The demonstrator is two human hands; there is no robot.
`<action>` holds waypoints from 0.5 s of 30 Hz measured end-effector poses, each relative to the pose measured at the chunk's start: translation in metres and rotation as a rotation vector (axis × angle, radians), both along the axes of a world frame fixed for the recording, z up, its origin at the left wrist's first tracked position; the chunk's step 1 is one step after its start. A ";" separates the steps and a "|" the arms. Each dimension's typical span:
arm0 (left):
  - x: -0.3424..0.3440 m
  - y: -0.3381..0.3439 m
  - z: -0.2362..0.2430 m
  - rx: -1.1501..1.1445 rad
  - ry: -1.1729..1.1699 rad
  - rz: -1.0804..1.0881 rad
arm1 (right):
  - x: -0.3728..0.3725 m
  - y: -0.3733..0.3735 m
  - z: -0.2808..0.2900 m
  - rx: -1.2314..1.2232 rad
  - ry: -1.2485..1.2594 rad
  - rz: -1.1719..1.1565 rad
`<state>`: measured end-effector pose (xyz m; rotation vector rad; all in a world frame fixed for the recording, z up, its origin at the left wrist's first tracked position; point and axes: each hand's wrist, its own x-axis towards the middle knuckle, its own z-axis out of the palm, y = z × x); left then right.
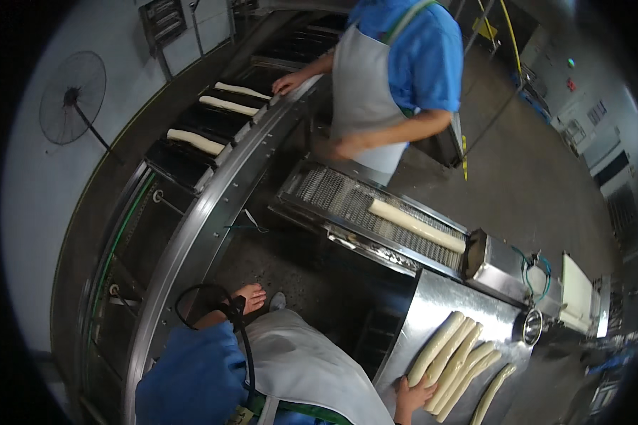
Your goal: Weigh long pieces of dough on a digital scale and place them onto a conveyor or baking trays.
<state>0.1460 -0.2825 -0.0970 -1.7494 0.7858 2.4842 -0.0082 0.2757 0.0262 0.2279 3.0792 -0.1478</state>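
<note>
At the metal table (434, 289), touches pale dough ropes (436, 347) with right hand (414, 398) spread and holds out left hand (250, 297), loosely spread.

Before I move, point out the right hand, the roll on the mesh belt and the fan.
Right hand (413, 396), head view: back of the hand.
Roll (417, 226), head view: middle of its length.
Fan (71, 97), head view: hub.

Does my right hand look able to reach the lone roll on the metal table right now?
Probably yes, though not straight across: your right hand is at the near ends of the grouped rolls, some of which lie between. The lone roll lies apart, with nothing on top.
</note>
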 end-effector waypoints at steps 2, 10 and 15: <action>0.004 -0.013 -0.001 0.033 -0.012 -0.020 | -0.013 -0.019 0.013 0.005 -0.067 -0.065; 0.026 -0.099 0.026 -0.031 0.012 0.032 | -0.062 -0.086 0.040 0.165 -0.328 0.066; 0.026 -0.128 0.091 -0.018 0.310 0.043 | -0.130 -0.218 0.089 -1.109 -0.454 0.070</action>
